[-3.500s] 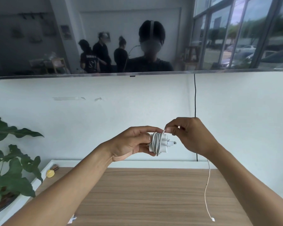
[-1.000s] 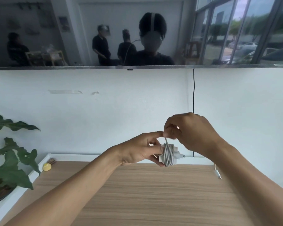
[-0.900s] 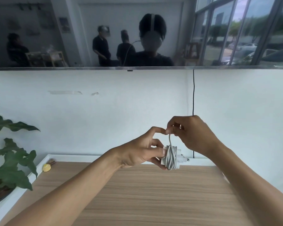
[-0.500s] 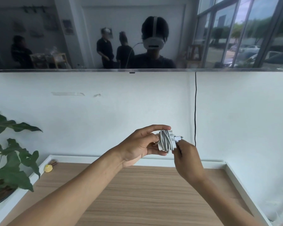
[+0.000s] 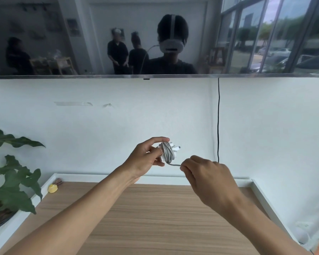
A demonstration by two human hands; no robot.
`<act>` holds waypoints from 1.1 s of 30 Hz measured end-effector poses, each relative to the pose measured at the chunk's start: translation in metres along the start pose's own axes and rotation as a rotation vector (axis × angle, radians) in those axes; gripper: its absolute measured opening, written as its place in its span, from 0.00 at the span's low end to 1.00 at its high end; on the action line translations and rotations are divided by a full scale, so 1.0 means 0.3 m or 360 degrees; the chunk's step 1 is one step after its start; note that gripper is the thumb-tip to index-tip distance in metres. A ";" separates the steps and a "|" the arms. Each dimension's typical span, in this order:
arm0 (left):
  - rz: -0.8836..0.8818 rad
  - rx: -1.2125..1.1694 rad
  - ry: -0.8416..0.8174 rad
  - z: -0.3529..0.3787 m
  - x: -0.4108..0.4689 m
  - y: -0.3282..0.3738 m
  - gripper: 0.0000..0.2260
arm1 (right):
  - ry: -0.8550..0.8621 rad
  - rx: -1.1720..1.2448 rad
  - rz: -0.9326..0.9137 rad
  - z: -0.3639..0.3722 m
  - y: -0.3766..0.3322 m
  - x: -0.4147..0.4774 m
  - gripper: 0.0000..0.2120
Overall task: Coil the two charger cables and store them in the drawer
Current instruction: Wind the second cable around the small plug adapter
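A smooth white plastic charger (image 5: 174,148), blocky with rounded prongs jutting toward three o'clock, is held in the air above the wood-grain tabletop (image 5: 155,218), in front of a matte white wall. A pale grey cable (image 5: 167,153) is wound around it in tight, crossing loops. The left hand (image 5: 144,161) grips the charger from its nine o'clock side, the index finger arched over the top and the other fingers curled in against it. A short free tail leaves the bundle at five o'clock and runs to the right hand (image 5: 210,178), which lies at four o'clock of the bundle, just beside it, its curled fingers (image 5: 185,165) pinching the tail's end. At the tabletop's ten o'clock corner sits a small rounded yellow object (image 5: 52,188), near a broad-leaved green plant (image 5: 9,181).
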State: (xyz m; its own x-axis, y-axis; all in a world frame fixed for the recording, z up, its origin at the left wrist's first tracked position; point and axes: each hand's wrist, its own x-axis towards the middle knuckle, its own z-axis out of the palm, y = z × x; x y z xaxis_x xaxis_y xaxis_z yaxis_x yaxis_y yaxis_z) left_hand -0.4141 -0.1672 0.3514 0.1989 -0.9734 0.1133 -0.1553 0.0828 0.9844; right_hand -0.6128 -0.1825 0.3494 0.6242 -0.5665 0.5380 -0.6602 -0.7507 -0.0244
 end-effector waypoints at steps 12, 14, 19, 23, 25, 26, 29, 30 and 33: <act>0.0339 0.0565 -0.0350 0.046 -0.083 -0.001 0.16 | -0.0001 0.0072 -0.0265 -0.102 0.062 0.108 0.05; 0.0380 0.0540 -0.0405 0.034 -0.096 0.009 0.15 | -0.0026 0.0207 -0.0185 -0.095 0.091 0.116 0.08; 0.0436 0.0524 -0.0465 0.020 -0.117 0.028 0.15 | -0.0118 0.0647 -0.0095 -0.055 0.119 0.114 0.09; 0.0459 0.0492 -0.0500 0.014 -0.135 0.032 0.16 | -0.0128 0.0704 -0.0072 -0.056 0.130 0.118 0.08; 0.0480 0.0452 -0.0535 0.017 -0.150 0.036 0.19 | -0.0150 0.0808 0.0011 -0.062 0.140 0.118 0.07; 0.0490 0.0429 -0.0551 0.019 -0.155 0.040 0.22 | -0.0174 0.0891 0.0048 -0.066 0.140 0.116 0.07; 0.0513 0.0364 -0.0567 0.024 -0.159 0.054 0.28 | -0.0224 0.1111 0.0118 -0.066 0.126 0.107 0.11; 0.0519 0.0346 -0.0573 0.026 -0.158 0.059 0.28 | -0.0241 0.1188 0.0155 -0.058 0.122 0.103 0.12; 0.0516 0.0254 -0.0569 0.033 -0.154 0.065 0.20 | -0.0330 0.1371 0.0216 -0.028 0.106 0.080 0.08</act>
State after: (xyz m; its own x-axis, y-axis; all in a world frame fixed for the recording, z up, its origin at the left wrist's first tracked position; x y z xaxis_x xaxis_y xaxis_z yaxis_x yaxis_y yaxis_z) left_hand -0.4360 -0.1227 0.3639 -0.2235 -0.9175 0.3291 -0.3055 0.3866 0.8702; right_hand -0.6224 -0.2171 0.3685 0.6817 -0.6562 0.3236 -0.2435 -0.6205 -0.7454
